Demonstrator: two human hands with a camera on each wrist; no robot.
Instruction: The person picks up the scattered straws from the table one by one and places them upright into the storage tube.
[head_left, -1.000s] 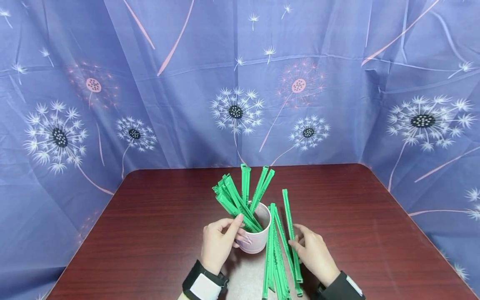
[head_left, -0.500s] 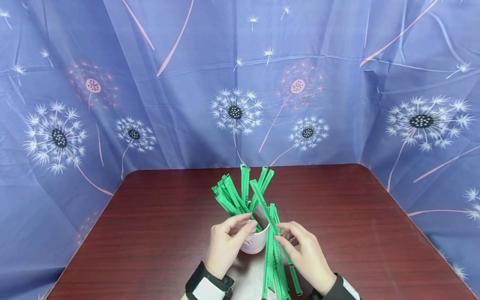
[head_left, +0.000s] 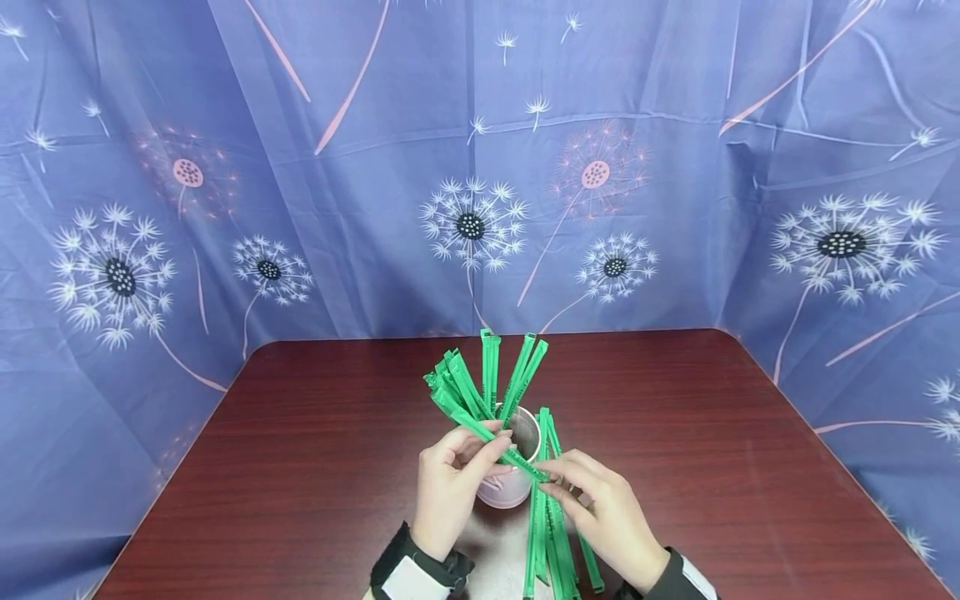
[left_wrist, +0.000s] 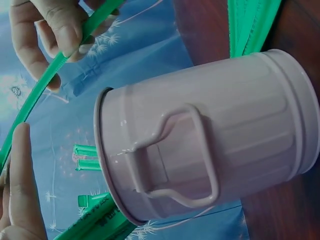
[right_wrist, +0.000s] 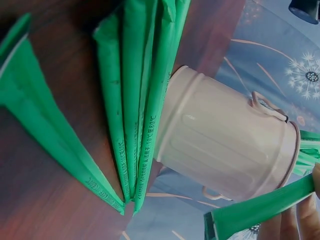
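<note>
One long green wrapped straw (head_left: 523,462) slants over the pail's mouth. My left hand (head_left: 444,492) pinches it between thumb and fingers near its middle. The right hand (head_left: 606,515) pinches it near its lower right end, which juts out past the fingers in the right wrist view. Below it stands a pale pink pail (left_wrist: 240,115) with side handles, upright on the table. Several green wrapped straws (head_left: 490,371) lean out of the pail. Beside it on the right lie more loose wrapped straws (right_wrist: 135,100), partly hidden by the right hand in the head view.
The dark red wood-grain table (head_left: 330,450) runs back to a blue cloth (head_left: 360,217) printed with dandelions. A greyish patch (head_left: 491,554) shows on the table in front of the pail. Both wrists wear black straps.
The right hand has lifted a straw from the loose ones and carried it left over the pail. The left hand has moved slightly right and now pinches that straw too.
</note>
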